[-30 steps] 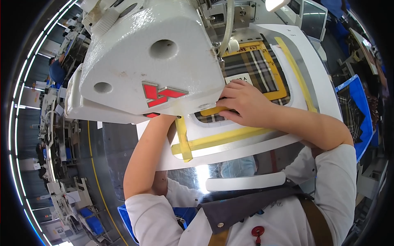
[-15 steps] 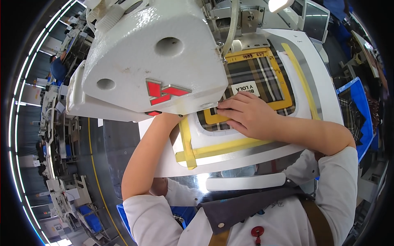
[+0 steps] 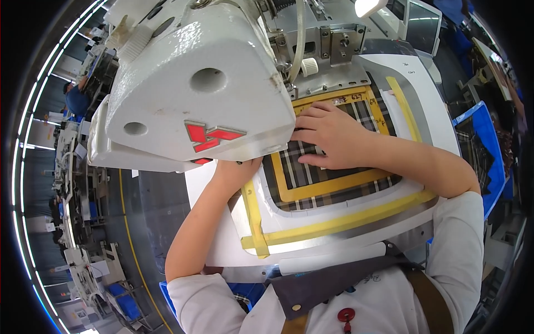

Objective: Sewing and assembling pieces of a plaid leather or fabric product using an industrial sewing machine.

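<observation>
Done: your plaid cloth lies under the yellow frame, 4 o'clock from the machine head | Remaining: stitching seemingly underway, extent unclear | Your right hand: open, resting on cloth | Your left hand: frame's 9 o'clock, fingers hidden, grip untellable

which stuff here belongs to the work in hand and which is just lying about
In use:
- right hand, on plaid fabric and yellow frame
- left hand, partly hidden by white machine head
- yellow tape

Seemingly just around:
- blue bin, right
- workstations, far left
</observation>
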The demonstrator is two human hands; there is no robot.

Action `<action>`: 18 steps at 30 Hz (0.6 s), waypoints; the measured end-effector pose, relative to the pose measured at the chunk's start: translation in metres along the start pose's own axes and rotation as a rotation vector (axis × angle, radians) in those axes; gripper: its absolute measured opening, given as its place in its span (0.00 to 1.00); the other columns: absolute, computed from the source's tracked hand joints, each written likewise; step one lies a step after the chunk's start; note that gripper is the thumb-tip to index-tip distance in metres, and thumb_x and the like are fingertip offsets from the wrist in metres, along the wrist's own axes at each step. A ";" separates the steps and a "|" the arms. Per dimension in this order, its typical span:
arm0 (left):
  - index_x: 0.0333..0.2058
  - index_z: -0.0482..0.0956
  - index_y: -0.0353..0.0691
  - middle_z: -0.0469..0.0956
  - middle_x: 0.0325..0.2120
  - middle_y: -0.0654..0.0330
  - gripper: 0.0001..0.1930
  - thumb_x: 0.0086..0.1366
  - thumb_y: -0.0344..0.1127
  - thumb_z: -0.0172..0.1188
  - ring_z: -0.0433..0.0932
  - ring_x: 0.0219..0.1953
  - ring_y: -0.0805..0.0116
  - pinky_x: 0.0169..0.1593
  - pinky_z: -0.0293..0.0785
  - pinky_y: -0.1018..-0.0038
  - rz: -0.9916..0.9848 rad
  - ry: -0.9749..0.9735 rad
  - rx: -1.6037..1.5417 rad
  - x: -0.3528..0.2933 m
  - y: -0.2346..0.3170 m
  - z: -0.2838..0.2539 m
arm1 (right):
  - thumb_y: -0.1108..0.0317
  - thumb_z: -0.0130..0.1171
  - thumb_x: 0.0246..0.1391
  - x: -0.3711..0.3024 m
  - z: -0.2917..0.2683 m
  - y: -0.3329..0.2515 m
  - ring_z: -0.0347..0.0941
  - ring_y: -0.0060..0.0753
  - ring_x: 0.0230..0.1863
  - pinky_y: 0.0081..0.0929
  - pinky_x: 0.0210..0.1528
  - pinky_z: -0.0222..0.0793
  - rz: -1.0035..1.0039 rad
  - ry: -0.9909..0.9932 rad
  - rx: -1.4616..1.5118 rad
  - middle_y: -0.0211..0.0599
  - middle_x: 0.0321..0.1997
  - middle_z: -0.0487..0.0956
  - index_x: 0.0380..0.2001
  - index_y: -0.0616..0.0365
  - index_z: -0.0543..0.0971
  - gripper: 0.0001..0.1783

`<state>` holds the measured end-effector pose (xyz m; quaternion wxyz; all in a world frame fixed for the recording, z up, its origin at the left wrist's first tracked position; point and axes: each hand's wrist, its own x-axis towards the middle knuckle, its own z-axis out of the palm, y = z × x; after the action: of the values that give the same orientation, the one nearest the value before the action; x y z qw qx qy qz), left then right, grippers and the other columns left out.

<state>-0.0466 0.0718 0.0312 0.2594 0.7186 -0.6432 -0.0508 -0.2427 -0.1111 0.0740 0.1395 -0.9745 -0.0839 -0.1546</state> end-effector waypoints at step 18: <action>0.43 0.76 0.35 0.74 0.46 0.50 0.15 0.58 0.33 0.62 0.70 0.47 0.46 0.51 0.66 0.55 -0.162 0.091 0.129 -0.014 0.047 -0.005 | 0.54 0.62 0.51 -0.059 -0.008 0.008 0.66 0.35 0.60 0.44 0.67 0.51 0.228 -0.031 -0.134 0.32 0.57 0.74 0.49 0.56 0.76 0.25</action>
<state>-0.0893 0.0853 0.0527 0.2366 0.7851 -0.5723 0.0026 -0.2982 -0.1278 0.0602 0.0893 -0.9871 0.0359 -0.1280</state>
